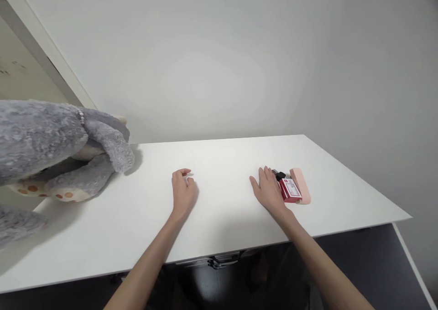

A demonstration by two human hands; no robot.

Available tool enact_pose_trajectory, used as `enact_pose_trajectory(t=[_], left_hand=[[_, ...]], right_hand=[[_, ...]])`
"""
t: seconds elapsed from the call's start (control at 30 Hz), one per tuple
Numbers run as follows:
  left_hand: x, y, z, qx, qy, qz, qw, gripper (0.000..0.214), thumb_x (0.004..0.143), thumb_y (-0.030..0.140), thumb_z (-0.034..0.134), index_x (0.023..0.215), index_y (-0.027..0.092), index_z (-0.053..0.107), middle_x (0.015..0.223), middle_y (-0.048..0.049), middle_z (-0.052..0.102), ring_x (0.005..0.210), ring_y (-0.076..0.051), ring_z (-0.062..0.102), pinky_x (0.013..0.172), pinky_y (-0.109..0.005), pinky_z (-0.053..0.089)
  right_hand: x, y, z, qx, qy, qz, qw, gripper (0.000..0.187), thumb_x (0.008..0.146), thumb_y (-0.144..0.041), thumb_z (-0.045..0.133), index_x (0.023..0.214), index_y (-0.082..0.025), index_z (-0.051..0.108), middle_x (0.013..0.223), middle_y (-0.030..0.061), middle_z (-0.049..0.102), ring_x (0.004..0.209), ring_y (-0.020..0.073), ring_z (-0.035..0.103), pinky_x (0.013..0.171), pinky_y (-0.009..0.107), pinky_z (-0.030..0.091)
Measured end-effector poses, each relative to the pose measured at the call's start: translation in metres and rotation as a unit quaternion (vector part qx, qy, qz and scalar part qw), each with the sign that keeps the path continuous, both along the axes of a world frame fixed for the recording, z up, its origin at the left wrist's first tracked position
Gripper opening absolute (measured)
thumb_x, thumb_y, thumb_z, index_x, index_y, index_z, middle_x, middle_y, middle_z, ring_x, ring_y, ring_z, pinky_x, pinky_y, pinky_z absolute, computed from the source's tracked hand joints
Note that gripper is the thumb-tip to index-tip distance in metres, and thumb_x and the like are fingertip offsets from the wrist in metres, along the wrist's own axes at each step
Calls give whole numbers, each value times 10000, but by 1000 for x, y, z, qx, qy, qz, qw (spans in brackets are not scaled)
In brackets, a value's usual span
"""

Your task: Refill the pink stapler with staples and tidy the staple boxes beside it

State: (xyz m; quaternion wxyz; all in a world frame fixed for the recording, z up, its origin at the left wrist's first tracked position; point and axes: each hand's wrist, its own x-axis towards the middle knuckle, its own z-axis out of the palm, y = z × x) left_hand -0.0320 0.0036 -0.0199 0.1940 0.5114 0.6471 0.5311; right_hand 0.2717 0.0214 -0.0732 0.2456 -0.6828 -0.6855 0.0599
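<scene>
My left hand [184, 190] rests on its side on the white table, fingers loosely curved and thumb apart, with nothing in it. Farther right, my right hand [269, 189] lies with its palm down and fingers stretched out. Close against its outer edge are red-and-white small boxes [291, 189], which it partly hides; I cannot tell whether they touch. Behind the boxes lies a black key [280, 176] with a metal part. A pink case-like object [301, 187] borders this group on the right.
A large grey plush toy [92, 150] takes up the left end of the white table [219, 209]. A plain wall [212, 73] rises behind the tabletop. Below the front edge, a dark area shows a black handle-like part [222, 260].
</scene>
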Motion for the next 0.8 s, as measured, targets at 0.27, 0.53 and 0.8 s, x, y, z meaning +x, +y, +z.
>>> enact_pose_trajectory(t=[0.27, 0.53, 0.8], left_hand=[[3, -2, 5, -14, 4, -1, 1000, 280, 853, 93, 562, 1099, 228, 565, 1247, -100, 570, 1189, -262, 577, 1016, -456, 488], [5, -3, 9, -29, 8, -2, 1000, 280, 859, 95, 558, 1108, 224, 558, 1256, -101, 568, 1189, -261, 573, 1016, -453, 483], [6, -4, 12, -46, 5, -2, 999, 288, 865, 100, 546, 1130, 210, 553, 1265, -109, 563, 1205, -256, 576, 1029, -437, 478]], right_hand=[[-8, -1, 8, -22, -2, -32, 999, 758, 1086, -506, 327, 1586, 59, 397, 1720, 344, 246, 1642, 477, 86, 1299, 619, 170], [2, -7, 15, -22, 58, 38, 997, 770, 1078, -540, 409, 1646, -23, 343, 1767, 257, 202, 1669, 363, 96, 1328, 547, 201], [20, -20, 18, -17, 113, 137, 984, 770, 1062, -630, 458, 1668, -165, 358, 1766, 169, 278, 1666, 313, 168, 1326, 551, 236]])
